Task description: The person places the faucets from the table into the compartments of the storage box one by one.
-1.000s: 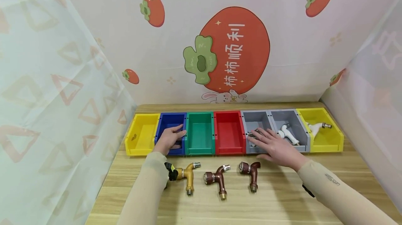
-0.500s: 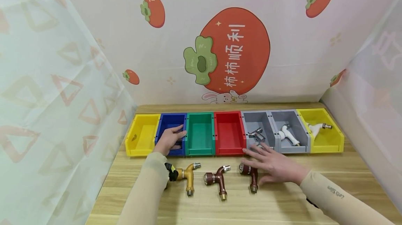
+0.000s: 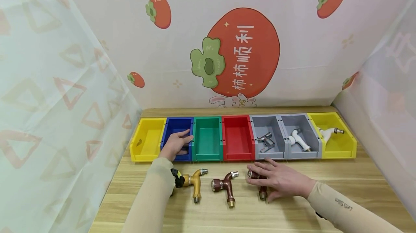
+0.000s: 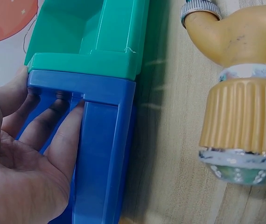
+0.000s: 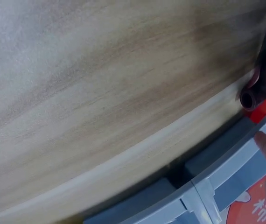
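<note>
My left hand [image 3: 175, 144] reaches into the blue bin [image 3: 178, 121], its fairly straight fingers against the inner side wall, beside the green bin [image 4: 86, 65]. Over the rightmost dark red tap [image 3: 263, 194] lies my right hand [image 3: 282, 180], fingers spread, hiding much of the tap's body. That tap's dark spout [image 5: 249, 99] shows at the right edge of the right wrist view. A second dark red tap [image 3: 228, 186] lies in the middle, and a gold tap [image 3: 196, 183] is near my left wrist.
Bins form a row along the back. A chrome tap [image 3: 268, 141] sits in a grey bin, a white tap [image 3: 299, 139] in the grey bin beside it, and another white tap [image 3: 326, 133] in the right yellow bin [image 3: 346, 142]. The red bin [image 3: 238, 132] stands mid-row.
My right hand has drawn back from the left grey bin towards me and down onto the rightmost dark red tap, uncovering the chrome tap. The left hand has stayed in place.
</note>
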The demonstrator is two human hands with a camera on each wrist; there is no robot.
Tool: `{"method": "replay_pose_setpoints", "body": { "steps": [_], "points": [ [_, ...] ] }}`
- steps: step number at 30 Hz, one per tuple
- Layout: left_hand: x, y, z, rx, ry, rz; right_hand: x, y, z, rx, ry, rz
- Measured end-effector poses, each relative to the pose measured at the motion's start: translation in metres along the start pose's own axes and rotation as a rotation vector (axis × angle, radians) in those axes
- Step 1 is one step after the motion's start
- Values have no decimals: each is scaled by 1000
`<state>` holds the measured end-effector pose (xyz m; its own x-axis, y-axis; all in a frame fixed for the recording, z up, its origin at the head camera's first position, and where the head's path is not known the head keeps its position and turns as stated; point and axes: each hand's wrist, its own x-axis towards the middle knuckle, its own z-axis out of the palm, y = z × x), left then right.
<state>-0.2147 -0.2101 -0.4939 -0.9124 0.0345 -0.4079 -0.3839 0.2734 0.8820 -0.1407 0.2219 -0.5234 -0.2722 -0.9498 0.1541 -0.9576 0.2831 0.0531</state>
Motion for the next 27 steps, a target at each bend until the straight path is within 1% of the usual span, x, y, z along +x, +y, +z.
{"method": "replay_pose_setpoints", "body": {
  "steps": [4,8,12,16,23,25,27],
  "points": [
    [1,-1,0,0,-2,2,-1,-2,1,18,-29,6],
    [1,-2,0,-2,-3,4,-3,-6,2,56,-50,37],
    [1,-2,0,-4,-1,6,-2,-10,2,84,-42,65],
    [1,-1,0,-7,0,3,1,-14,-1,112,-52,88],
    [0,-1,0,-2,-2,6,7,-20,-7,115,-114,121],
    [0,-1,0,-1,-1,5,8,-21,-7,119,-116,127],
    [0,-1,0,-3,-1,5,9,-22,-6,110,-100,127]
  ]
}}
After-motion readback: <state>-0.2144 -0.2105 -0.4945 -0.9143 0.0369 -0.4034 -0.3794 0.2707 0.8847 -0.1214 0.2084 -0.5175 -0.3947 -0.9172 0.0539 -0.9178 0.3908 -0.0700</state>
